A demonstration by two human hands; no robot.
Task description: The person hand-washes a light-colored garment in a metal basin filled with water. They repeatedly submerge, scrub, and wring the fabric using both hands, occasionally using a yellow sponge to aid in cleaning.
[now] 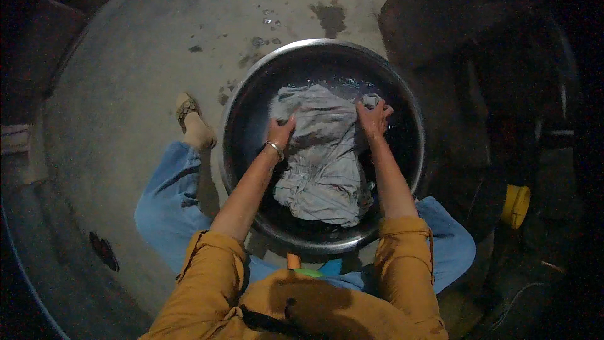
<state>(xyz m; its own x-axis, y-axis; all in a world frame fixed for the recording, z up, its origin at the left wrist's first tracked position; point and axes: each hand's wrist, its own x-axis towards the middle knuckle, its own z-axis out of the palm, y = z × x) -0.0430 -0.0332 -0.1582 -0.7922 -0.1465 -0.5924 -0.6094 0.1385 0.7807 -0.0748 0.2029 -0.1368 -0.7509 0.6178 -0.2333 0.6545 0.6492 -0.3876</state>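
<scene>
A wide, round metal basin [324, 247] stands on the floor between my legs. Inside it lies a wet, crumpled light-grey garment [324, 151], spread lengthwise from the far side to the near side. My left hand [281, 133], a bangle at its wrist, grips the garment's left edge, with its fingers partly hidden by the cloth. At the upper right corner, my right hand [375, 119] has bunched cloth between thumb and fingers. A little water glistens on the basin's bottom beyond the garment.
Damp patches [329, 19] mark the concrete floor [145, 56] past the basin. My sandalled foot [195, 123] rests to the left. A yellow object [516, 206] and dark, unclear shapes fill the right side. A small dark item [104, 251] lies at lower left.
</scene>
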